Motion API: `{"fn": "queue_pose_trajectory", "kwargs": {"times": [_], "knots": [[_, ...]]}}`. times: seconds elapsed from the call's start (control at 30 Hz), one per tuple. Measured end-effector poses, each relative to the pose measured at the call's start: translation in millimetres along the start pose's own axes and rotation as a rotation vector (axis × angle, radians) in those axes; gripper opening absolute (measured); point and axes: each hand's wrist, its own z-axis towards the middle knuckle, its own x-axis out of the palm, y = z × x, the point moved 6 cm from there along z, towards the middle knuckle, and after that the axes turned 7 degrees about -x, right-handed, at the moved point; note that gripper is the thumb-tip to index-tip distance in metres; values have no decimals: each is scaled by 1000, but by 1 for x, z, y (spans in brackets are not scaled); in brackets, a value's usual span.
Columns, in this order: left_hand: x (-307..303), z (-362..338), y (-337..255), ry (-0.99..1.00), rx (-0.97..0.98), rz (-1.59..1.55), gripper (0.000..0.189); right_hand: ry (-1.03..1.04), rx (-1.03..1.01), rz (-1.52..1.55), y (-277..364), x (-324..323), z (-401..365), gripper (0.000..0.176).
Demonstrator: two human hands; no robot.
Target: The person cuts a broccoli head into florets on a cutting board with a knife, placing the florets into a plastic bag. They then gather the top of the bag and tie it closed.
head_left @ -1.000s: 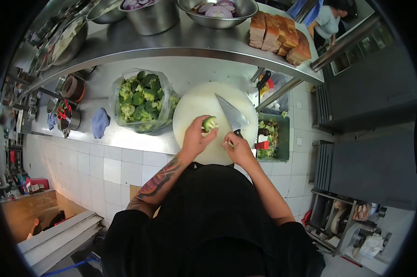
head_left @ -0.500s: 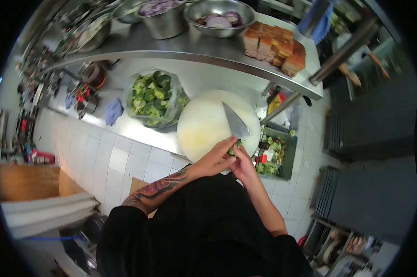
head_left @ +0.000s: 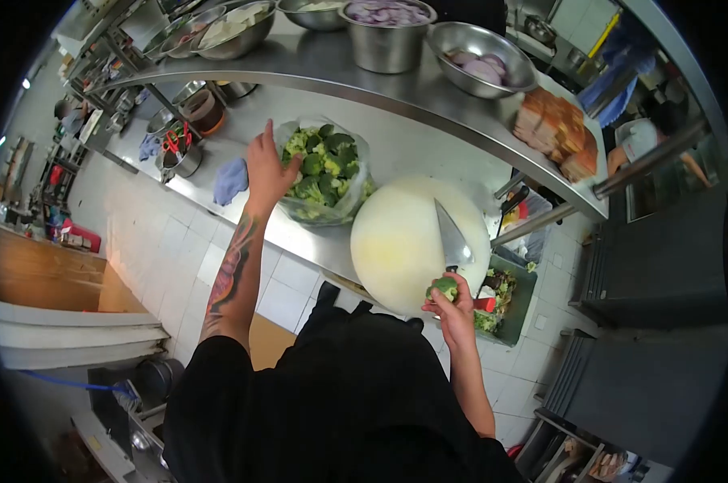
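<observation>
Left hand (head_left: 266,167): gone from board (head_left: 392,241) to bag of broccoli (head_left: 325,173), loosely open at its rim.
Right hand (head_left: 454,307): closed round floret (head_left: 443,287).
Floret: small, pale green, by knife (head_left: 452,237).

I have a single view to work from — the head-worn camera, looking steeply down over the person's own chest and arms through a fisheye lens (black, rounded corners). It faces the steel counter (head_left: 416,149) from close above: the round cutting board (head_left: 396,241) sits near centre, the right hand (head_left: 454,306) with its broccoli piece (head_left: 443,287) just below, the shelf (head_left: 316,64) curving across the top.
</observation>
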Motion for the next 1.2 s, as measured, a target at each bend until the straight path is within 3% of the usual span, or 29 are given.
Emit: {"fn": "queue_pose_trajectory", "kwargs": {"times": [0.07, 0.13, 0.17, 0.23, 0.27, 0.33, 0.47, 0.57, 0.63, 0.67, 0.77, 0.9, 1.0, 1.07, 1.13, 1.17, 1.2], "knots": [[13, 12, 27, 39, 36, 15, 66, -53, -28, -53, -4, 23, 4, 49], [23, 20, 60, 370, -314, -297, 62, -108, -67, -198, -15, 53, 4, 51], [29, 18, 76, 388, -318, -311, 62, -76, -63, -206, -25, 74, 7, 52], [39, 19, 106, 320, -478, -969, 65, 56, -82, -246, -32, 130, 16, 53], [41, 20, 114, 328, -478, -986, 65, 140, -84, -284, -33, 159, 26, 53], [36, 19, 115, 429, -639, -1214, 68, 160, -355, -489, -27, 208, 58, 55], [28, 20, 115, 564, -695, -1419, 70, 105, -910, -895, 29, 338, 105, 62], [18, 24, 111, 605, -681, -1468, 69, 155, -868, -899, -4, 386, 158, 60], [14, 25, 115, 606, -677, -1501, 68, 344, -963, -1454, -39, 409, 177, 61], [13, 26, 119, 601, -689, -1530, 67, 342, -965, -1457, -41, 408, 177, 61], [9, 23, 130, 592, -763, -1628, 68, 298, -1095, -1129, 2, 383, 141, 56], [15, 13, 137, 585, -855, -1642, 66, -325, -1003, -1198, 45, 270, 118, 58], [24, 6, 121, 540, -814, -1575, 60, -292, -907, -914, 7, 207, 157, 65], [31, 10, 112, 567, -813, -1552, 55, -247, -835, -999, 4, 215, 176, 61], [34, 32, 104, 609, -791, -1298, 56, -81, -577, -421, 19, 242, 193, 51], [14, 56, 96, 566, -864, -1321, 54, -53, -523, -80, 46, 272, 189, 41], [1, 66, 87, 554, -852, -1308, 54, -40, -528, -64, 62, 291, 180, 41]]}}
